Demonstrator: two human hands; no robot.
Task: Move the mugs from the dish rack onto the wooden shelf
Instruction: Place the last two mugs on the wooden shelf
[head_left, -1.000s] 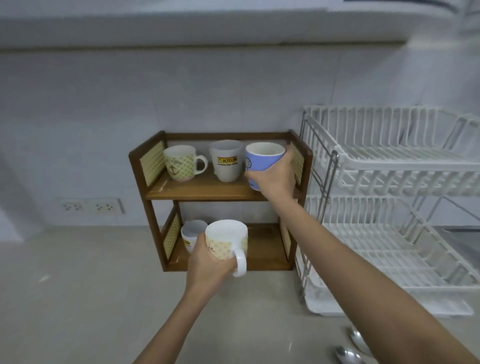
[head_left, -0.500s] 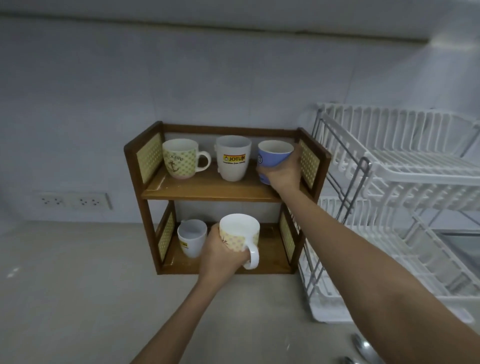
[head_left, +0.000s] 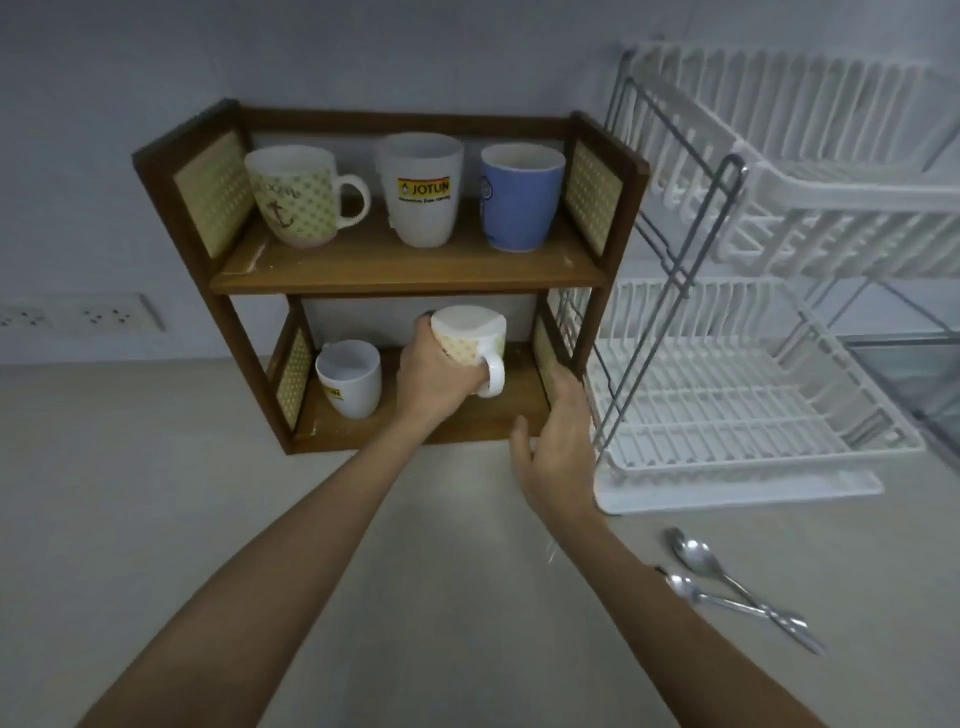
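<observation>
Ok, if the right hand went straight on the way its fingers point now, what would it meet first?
Most likely the lower right side post of the wooden shelf: the open right hand points up at it and looks nearly touching, though depth is unclear.

Shelf (head_left: 410, 270) dark wood, glossy; mugs (head_left: 421, 189) glazed ceramic; rack (head_left: 753, 431) white plastic, metal frame; spoons (head_left: 727, 587) shiny metal.

"JOTUN" is printed on a yellow label (head_left: 423, 188) on the tall white mug (head_left: 421, 226) on the wooden shelf (head_left: 405, 270); the tiny line under it can't be made out.
</observation>
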